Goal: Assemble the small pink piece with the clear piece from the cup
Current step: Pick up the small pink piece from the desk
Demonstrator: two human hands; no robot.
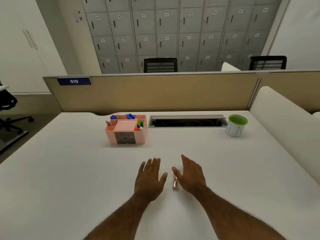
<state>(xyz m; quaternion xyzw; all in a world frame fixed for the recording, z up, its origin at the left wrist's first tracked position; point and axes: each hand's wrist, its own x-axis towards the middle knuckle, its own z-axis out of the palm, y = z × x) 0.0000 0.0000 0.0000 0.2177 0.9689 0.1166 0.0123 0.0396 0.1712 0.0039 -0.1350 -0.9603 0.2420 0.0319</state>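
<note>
A small pink piece [175,184] lies on the white desk [69,170] between my two hands, partly covered by my right thumb. My left hand [150,177] hovers palm down just left of it, fingers spread, holding nothing. My right hand [191,174] is open just right of the piece, thumb over its far end. The white cup with a green rim [236,125] stands far off at the back right of the desk. Its inside is hidden, so no clear piece shows.
A pink desk organiser [126,129] with pens and markers stands at the back centre-left. An open cable tray slot [187,121] runs along the back edge beside it. A tan partition [155,92] closes the desk's far side. A white rounded divider [280,115] borders the right.
</note>
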